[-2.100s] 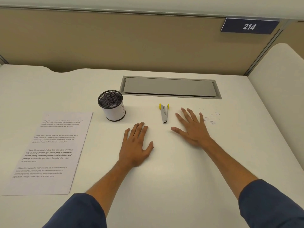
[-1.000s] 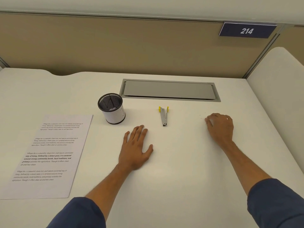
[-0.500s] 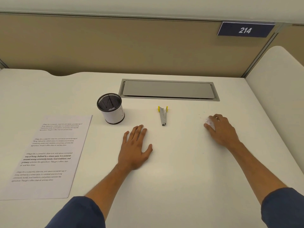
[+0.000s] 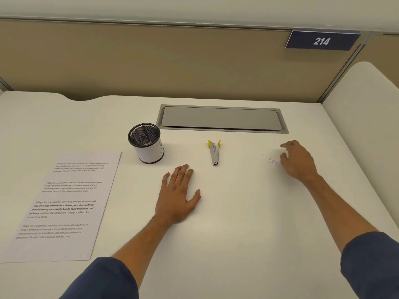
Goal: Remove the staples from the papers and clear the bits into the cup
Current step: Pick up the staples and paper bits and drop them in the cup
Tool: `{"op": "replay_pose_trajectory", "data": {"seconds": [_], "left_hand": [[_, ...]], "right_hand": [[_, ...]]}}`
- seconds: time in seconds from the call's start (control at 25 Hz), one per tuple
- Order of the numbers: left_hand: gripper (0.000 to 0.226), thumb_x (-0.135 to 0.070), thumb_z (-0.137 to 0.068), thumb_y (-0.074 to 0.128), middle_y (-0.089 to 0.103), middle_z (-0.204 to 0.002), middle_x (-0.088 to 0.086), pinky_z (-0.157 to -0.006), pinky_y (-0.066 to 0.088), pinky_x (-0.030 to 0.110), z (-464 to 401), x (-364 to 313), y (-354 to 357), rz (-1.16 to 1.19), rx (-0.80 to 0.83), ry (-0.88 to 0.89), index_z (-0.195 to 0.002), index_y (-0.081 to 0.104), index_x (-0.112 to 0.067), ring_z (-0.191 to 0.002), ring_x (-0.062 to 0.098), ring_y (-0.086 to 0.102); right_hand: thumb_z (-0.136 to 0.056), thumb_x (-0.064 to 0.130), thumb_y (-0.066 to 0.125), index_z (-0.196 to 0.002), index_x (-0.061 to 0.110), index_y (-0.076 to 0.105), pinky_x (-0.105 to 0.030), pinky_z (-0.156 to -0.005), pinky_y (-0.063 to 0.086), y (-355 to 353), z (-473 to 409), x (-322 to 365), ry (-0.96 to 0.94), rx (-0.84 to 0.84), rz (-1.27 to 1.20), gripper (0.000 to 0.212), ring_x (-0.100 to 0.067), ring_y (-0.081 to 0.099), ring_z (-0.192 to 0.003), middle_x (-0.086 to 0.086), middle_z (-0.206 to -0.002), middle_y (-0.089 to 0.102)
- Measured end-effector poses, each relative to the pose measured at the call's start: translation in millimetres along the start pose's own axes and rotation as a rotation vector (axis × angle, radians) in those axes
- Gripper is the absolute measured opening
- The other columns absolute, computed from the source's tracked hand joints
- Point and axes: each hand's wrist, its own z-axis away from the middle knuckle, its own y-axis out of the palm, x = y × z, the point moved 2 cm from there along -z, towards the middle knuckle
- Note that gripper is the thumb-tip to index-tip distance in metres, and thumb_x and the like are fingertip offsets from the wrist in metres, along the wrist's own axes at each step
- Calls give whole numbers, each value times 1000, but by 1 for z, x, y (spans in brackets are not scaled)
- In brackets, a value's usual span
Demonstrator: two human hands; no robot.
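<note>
A small pile of pale paper bits and staples (image 4: 273,161) lies on the white desk (image 4: 237,212) at the right. My right hand (image 4: 296,161) hovers just right of the pile, fingers bent in a loose claw and thumb beside the bits, holding nothing that I can see. My left hand (image 4: 178,195) rests flat on the desk, fingers straight. A grey staple remover with yellow tips (image 4: 214,153) lies between the hands. The mesh-rimmed white cup (image 4: 146,145) stands at the left. The printed papers (image 4: 64,203) lie flat at the far left.
A grey cable hatch (image 4: 222,118) is set into the desk behind the staple remover. A tan partition (image 4: 151,61) with a "214" sign (image 4: 321,41) closes the back. A side desk (image 4: 367,117) adjoins at the right.
My right hand left the middle of the desk, moved right over the scattered bits and raked them into a small pile, which now shows beside the thumb. The left hand has not moved.
</note>
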Motion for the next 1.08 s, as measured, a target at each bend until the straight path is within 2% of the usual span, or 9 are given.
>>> {"op": "replay_pose_trajectory", "data": {"seconds": [0.12, 0.2, 0.32, 0.44, 0.52, 0.64, 0.76, 0.88, 1.08], "left_hand": [[68, -56, -91, 30, 22, -161, -5, -121, 4, 39, 0, 0, 0, 2, 3, 1, -149, 31, -21, -148, 12, 13], [68, -56, -91, 31, 22, -161, -5, -121, 3, 38, 0, 0, 0, 4, -1, 1, -150, 31, -21, -148, 12, 13], [68, -55, -91, 31, 23, -161, -5, -121, 3, 38, 1, 0, 0, 4, -3, 1, -149, 31, -22, -148, 12, 13], [67, -56, -91, 31, 24, -160, -5, -121, 5, 39, 0, 0, 0, 0, -8, 1, -149, 33, -21, -148, 12, 15], [68, -56, -91, 31, 23, -161, -6, -121, 4, 39, 0, 0, 0, -2, -5, 0, -149, 32, -22, -148, 12, 14], [68, -56, -91, 31, 22, -161, -6, -121, 4, 39, 0, 1, 1, 1, -1, -1, -150, 31, -22, -148, 11, 13], [68, -56, -91, 31, 23, -161, -6, -121, 5, 39, 1, 0, 0, -1, -6, 0, -149, 32, -22, -148, 11, 13], [68, -56, -91, 31, 24, -160, -6, -121, 6, 40, 0, 0, 0, -1, -7, 3, -149, 33, -22, -148, 12, 14], [68, -55, -90, 32, 26, -160, -5, -120, 9, 41, 0, 0, 1, 2, -18, 3, -148, 35, -21, -148, 13, 17]], "right_hand": [[-94, 9, 40, -141, 0, 37, -46, -93, 44, 1, -10, -5, 14, 121, 69, 48, -36, 46, -124, -13, -150, 31], [-95, 11, 37, -136, -2, 38, -44, -84, 45, 6, -12, 2, -14, 157, 84, 43, -38, 52, -113, -13, -148, 33], [-93, 11, 41, -111, -3, 53, -37, -71, 41, 19, -5, 19, -56, 89, 173, 26, -37, 58, -93, -14, -128, 49], [-91, 11, 42, -93, -3, 59, -34, -64, 39, 22, 1, 37, -66, -21, 211, 22, -36, 58, -80, -16, -105, 60], [-94, 16, 43, -103, -1, 62, -37, -68, 44, 22, -1, 41, -66, -64, 154, 26, -37, 59, -86, -17, -106, 62], [-98, 26, 47, -122, 6, 58, -41, -81, 48, 23, -3, 39, -119, 1, 122, 33, -34, 57, -105, -13, -118, 58], [-97, 20, 46, -104, 9, 68, -36, -71, 44, 21, -1, 35, -174, -54, 157, 25, -31, 59, -89, -9, -103, 63], [-94, 16, 46, -91, 11, 71, -32, -64, 38, 15, 3, 25, -110, -87, 240, 26, -29, 59, -78, -7, -88, 65], [-93, 39, 54, -114, 15, 65, -36, -83, 46, 4, 15, -6, 27, 4, 20, 34, -26, 60, -104, -4, -115, 61]]}}
